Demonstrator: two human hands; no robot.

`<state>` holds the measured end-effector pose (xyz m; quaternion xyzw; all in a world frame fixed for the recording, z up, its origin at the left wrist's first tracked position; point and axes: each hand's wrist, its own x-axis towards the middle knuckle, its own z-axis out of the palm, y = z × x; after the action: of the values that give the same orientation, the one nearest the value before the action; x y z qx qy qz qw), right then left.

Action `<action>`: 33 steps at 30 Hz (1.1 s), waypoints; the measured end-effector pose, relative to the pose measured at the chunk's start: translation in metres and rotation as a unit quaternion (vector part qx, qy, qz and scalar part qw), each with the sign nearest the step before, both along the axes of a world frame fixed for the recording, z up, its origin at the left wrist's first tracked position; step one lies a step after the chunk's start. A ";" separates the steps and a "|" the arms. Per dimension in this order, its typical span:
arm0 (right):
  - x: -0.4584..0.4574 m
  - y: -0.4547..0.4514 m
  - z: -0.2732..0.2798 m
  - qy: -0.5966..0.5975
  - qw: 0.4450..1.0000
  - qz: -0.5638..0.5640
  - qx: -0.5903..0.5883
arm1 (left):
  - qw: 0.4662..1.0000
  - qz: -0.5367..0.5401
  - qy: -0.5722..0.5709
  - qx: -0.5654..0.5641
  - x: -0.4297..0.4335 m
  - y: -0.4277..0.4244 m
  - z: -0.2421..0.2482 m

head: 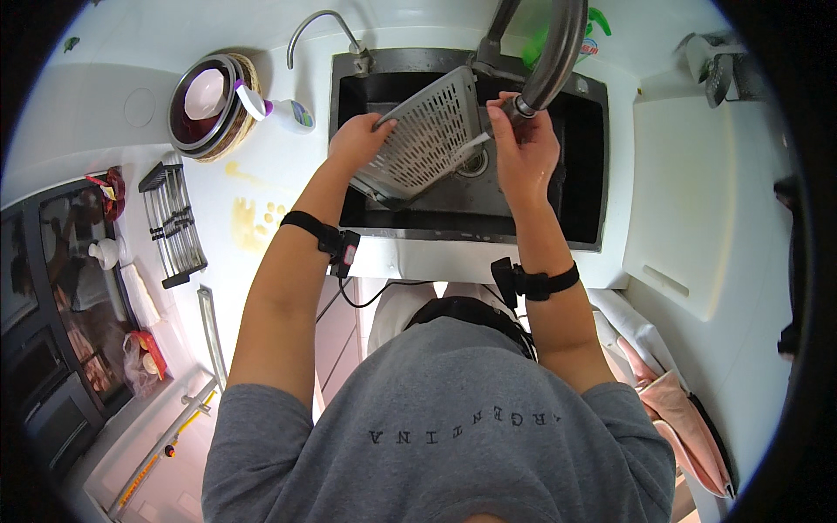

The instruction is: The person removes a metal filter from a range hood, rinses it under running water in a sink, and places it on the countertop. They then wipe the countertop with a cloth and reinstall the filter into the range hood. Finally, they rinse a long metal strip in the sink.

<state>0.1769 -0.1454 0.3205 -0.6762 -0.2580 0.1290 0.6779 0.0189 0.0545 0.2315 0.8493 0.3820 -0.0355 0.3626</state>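
Observation:
My left hand [361, 138] grips the edge of a grey slotted plastic drainer basket [428, 137], which is tilted over the dark sink [458, 225]. My right hand [528, 147] is closed around the spray head of the kitchen faucet [516, 108]. A stream of water [472, 145] runs from that head onto the slotted surface. Under the basket's right side, the sink drain [473, 163] is partly visible. The underside of the basket is hidden.
A white spray bottle [292, 116] stands left of the sink, beside nested bowls [204, 95] in a wicker basket [252, 98]. A small curved tap [320, 16] rises behind the sink's left corner. A metal rack [172, 225] and yellowish stains [247, 219] are on the left counter.

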 end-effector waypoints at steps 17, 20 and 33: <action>0.151 0.041 -0.194 -0.144 0.946 0.129 -0.260 | 0.999 -0.005 0.051 -0.004 0.001 -0.004 0.006; 0.174 0.056 -0.219 -0.085 0.950 0.127 -0.271 | 0.999 -0.014 0.031 0.011 0.001 -0.003 0.001; 0.051 -0.094 -0.181 0.248 0.933 -0.042 -0.258 | 0.993 -0.050 0.045 0.095 -0.005 -0.016 0.050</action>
<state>0.2279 -0.2393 0.1392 -0.7843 -0.0109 0.3266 0.5273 0.0143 0.0381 0.2813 0.8956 0.3563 -0.0555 0.2603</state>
